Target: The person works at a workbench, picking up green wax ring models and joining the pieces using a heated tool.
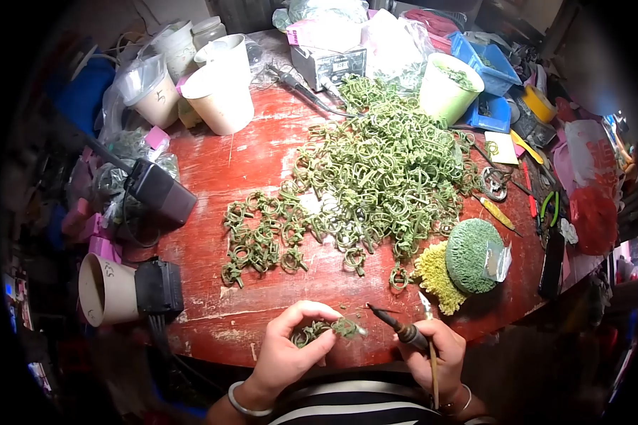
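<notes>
1. Small cluster of green, curled, ring-shaped pieces: it is at the near edge of the red-painted, worn table, held in the left hand. Its long axis runs roughly left to right, from the palm to just beyond the fingertips, the right end slightly higher and bearing a small whitish tip. That end points toward the right hand. Its material is hard to tell.
2. The left hand is partly closed, thumb and index finger pinching the cluster near its right end, with a ring showing in the curl of the fingers.
3. The right hand is closed around two tools. The dark, pen-shaped tool with a pointed tip slants up and left, its tip near the cluster but apart from it. The thin, wooden-handled tool with a pale metal point stands nearly along the view, point away from the person.
4. Beyond the hands lies a large heap of similar green curled rings, turned in many directions.
5. Near the right hand, a round green textured pad partly overlaps a yellow textured pad.
</notes>
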### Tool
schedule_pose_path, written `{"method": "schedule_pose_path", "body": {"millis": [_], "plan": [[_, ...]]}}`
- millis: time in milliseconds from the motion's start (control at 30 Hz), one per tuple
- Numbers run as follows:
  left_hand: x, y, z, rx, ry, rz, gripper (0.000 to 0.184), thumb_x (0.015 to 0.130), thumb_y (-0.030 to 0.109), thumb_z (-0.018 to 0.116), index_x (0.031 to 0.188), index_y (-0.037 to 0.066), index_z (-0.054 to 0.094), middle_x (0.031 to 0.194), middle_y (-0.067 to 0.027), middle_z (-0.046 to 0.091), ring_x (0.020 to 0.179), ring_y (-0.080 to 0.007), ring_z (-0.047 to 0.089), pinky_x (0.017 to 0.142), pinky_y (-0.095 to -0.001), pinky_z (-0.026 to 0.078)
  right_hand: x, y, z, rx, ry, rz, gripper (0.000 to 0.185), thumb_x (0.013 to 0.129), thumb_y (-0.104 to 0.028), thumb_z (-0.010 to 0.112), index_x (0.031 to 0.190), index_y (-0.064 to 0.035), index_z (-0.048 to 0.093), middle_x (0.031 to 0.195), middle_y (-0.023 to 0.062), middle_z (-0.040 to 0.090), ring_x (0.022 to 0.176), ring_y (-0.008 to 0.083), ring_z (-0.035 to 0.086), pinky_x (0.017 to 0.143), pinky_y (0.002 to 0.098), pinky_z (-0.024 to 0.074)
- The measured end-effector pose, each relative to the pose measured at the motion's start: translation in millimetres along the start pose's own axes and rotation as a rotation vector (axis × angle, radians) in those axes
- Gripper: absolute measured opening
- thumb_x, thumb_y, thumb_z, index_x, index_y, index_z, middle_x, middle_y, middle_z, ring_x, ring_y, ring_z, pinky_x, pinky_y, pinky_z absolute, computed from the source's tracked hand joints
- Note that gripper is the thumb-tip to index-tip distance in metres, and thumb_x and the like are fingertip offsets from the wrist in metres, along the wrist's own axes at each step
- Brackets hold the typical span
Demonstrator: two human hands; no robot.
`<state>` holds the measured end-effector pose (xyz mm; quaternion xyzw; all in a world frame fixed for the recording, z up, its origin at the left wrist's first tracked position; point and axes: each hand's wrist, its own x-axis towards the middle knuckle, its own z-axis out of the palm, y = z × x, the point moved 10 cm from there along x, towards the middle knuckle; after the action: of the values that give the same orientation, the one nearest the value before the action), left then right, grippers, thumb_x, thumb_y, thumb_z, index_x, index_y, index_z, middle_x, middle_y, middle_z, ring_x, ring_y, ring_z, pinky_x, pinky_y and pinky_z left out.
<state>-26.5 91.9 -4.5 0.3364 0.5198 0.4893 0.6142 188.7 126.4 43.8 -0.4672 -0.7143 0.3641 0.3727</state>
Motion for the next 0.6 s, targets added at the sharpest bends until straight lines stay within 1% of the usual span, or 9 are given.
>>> {"method": "schedule_pose_path", "body": {"millis": [100,167,200,233,300,400,433,533,600], "plan": [[2,0,-1,-0.026,0.005,0.023,0.02,0.095,-0.002,0.067,0.114,0.002,0.065,0.102,-0.0025,0.066,0.067,-0.003,0.058,0.058,-0.0189,0.048,-8,4,-13,-0.065,0.004,-0.022,0.02,0.079,0.001,0.079,0.094,-0.0018,0.067,0.072,0.0072,0.06,0.058,0.0183,0.057,0.054,0.0301,0.0448],[2,0,0,-0.039,0.007,0.029,0.02,0.095,-0.002,0.067,0.114,0.001,0.065,0.103,-0.0032,0.066,0.067,-0.0032,0.058,0.058,-0.0189,0.048,-10,0,-24,-0.148,0.014,-0.024,0.022,0.08,-0.009,0.084,0.094,-0.0025,0.067,0.073,0.0078,0.06,0.058,0.0195,0.057,0.054,0.0309,0.0449],[3,0,-1,-0.038,0.019,0.024,0.018,0.094,-0.004,0.066,0.112,0.001,0.063,0.106,-0.0069,0.066,0.067,-0.005,0.059,0.055,-0.0188,0.048,-12,0,-31,-0.149,0.039,-0.042,0.028,0.084,-0.022,0.085,0.093,-0.0032,0.068,0.073,0.0082,0.061,0.059,0.0216,0.058,0.055,0.0323,0.0457],[4,0,-1,-0.037,0.031,0.018,0.017,0.094,-0.006,0.065,0.109,0.001,0.061,0.108,-0.0106,0.066,0.067,-0.0068,0.06,0.053,-0.0188,0.047,-15,0,-40,-0.198,0.07,-0.056,0.03,0.085,-0.026,0.085,0.094,-0.0031,0.068,0.074,0.0083,0.061,0.059,0.0228,0.059,0.055,0.033,0.0461],[3,4,1,-0.018,0.04,0.017,0.017,0.094,-0.006,0.064,0.109,0.001,0.061,0.11,-0.0106,0.065,0.067,-0.0067,0.06,0.053,-0.0189,0.047,-21,0,-58,-0.339,0.127,-0.074,0.035,0.087,-0.034,0.082,0.095,-0.0028,0.068,0.075,0.0091,0.062,0.06,0.0258,0.06,0.056,0.0353,0.0467],[4,5,0,0.007,0.054,0.028,0.018,0.093,-0.007,0.063,0.109,0.002,0.061,0.113,-0.0108,0.064,0.067,-0.0065,0.059,0.053,-0.019,0.047,-28,-3,-86,-0.567,0.195,-0.02,0.033,0.087,-0.031,0.081,0.095,-0.0026,0.066,0.077,0.0115,0.062,0.063,0.0309,0.06,0.057,0.039,0.0466],[4,6,0,0.014,0.06,0.04,0.019,0.093,-0.008,0.062,0.109,0.002,0.06,0.115,-0.0109,0.064,0.066,-0.0064,0.059,0.053,-0.019,0.047,-27,-6,-91,-0.626,0.199,-0.015,0.03,0.087,-0.027,0.081,0.095,-0.0025,0.066,0.078,0.012,0.061,0.065,0.0331,0.059,0.058,0.0404,0.0461],[5,8,2,0.042,0.045,0.061,0.019,0.093,-0.008,0.06,0.11,0.002,0.06,0.116,-0.0129,0.063,0.067,-0.0074,0.059,0.054,-0.0194,0.048,-24,-6,-95,-0.808,0.151,0.027,0.025,0.082,-0.015,0.083,0.094,-0.0025,0.065,0.076,0.0126,0.059,0.065,0.0336,0.059,0.057,0.041,0.045],[6,7,1,-0.036,0.018,0.095,0.019,0.094,-0.007,0.06,0.111,0.002,0.06,0.117,-0.0143,0.063,0.071,-0.0095,0.062,0.053,-0.0196,0.048,-22,-7,-94,-0.76,0.176,0.02,0.025,0.081,-0.013,0.083,0.093,-0.0023,0.065,0.077,0.0132,0.059,0.065,0.0339,0.059,0.057,0.0409,0.0454]]}}
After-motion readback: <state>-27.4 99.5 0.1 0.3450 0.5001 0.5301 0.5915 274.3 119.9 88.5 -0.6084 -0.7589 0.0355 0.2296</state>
